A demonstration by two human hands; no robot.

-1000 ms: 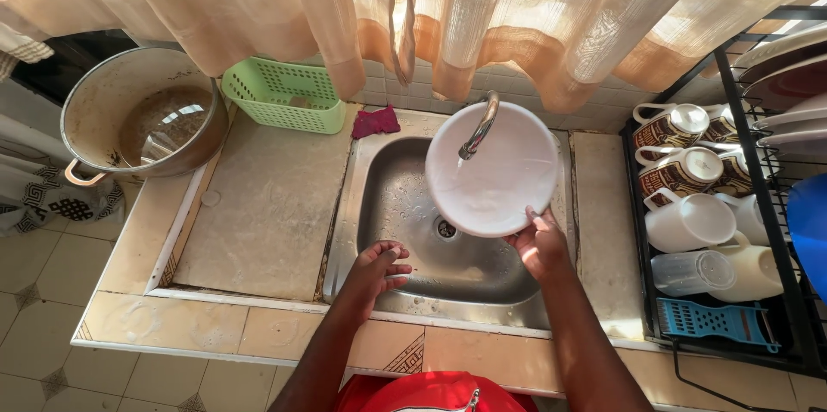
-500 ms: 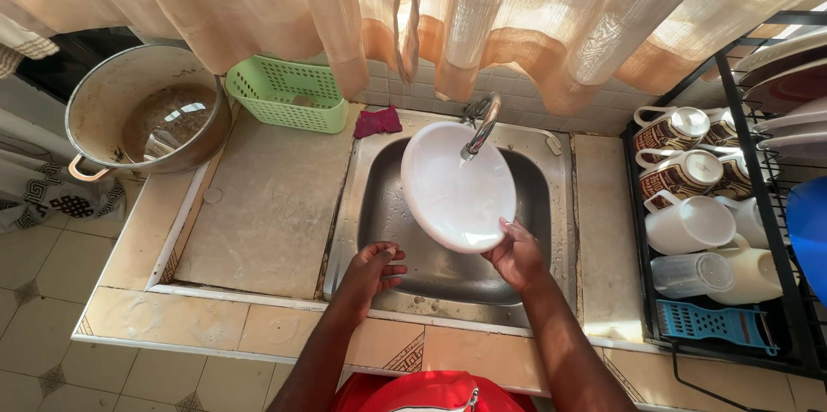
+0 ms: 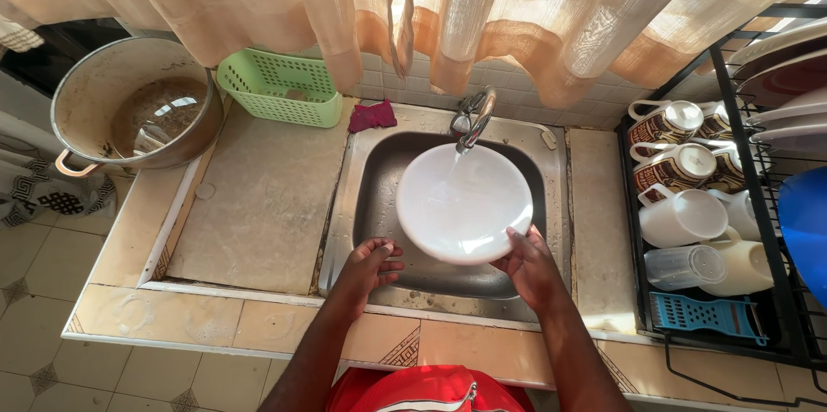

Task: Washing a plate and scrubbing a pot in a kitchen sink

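My right hand (image 3: 528, 264) grips the near right rim of a white plate (image 3: 462, 201), held flat over the steel sink (image 3: 376, 162). Water runs from the tap (image 3: 472, 119) onto the plate's middle. My left hand (image 3: 372, 262) hovers at the sink's front left, fingers loosely curled, holding nothing, just left of the plate's edge. The plate hides most of the sink's bottom.
A large dirty pot (image 3: 133, 106) stands at the far left, with a green basket (image 3: 282, 86) and a red cloth (image 3: 371, 115) behind the stone drainboard (image 3: 254, 196). A black dish rack (image 3: 780, 291) on the right holds mugs (image 3: 680, 215) and plates. Curtains hang above.
The plate has come down from tilted and upright near the tap to flat under the running water, moving left and toward me. My left hand has barely moved.
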